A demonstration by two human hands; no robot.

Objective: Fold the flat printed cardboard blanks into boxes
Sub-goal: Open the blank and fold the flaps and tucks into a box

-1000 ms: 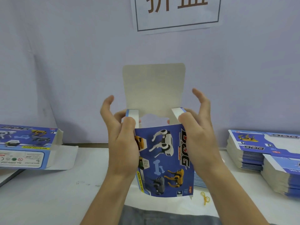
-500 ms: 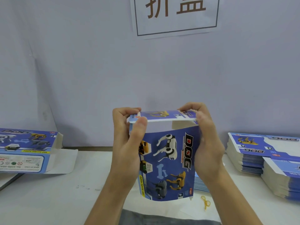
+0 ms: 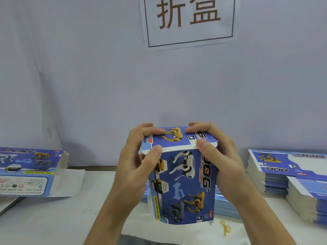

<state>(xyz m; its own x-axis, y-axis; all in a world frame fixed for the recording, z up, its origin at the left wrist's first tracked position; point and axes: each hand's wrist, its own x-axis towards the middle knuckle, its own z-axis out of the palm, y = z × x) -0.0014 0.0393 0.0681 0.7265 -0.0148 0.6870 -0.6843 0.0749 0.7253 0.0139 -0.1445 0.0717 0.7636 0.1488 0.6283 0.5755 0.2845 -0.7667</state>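
Head view | box upright, held above table, centre-near | left hand grips box's left side, fingers curled over top flap, thumb on front | right hand grips right side the same way | folded box lying far left | blank stacks right | yellow rubber band near box

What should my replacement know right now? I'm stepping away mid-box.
Left hand and right hand both grip the upright box, fingers on its top flap, thumbs at the front edge.
Done: top flap folded down; whether it's tucked fully can't be told. One folded box lies at left, end flap open.
Left: seat the flap, then fold the stacks of flat blanks at right.
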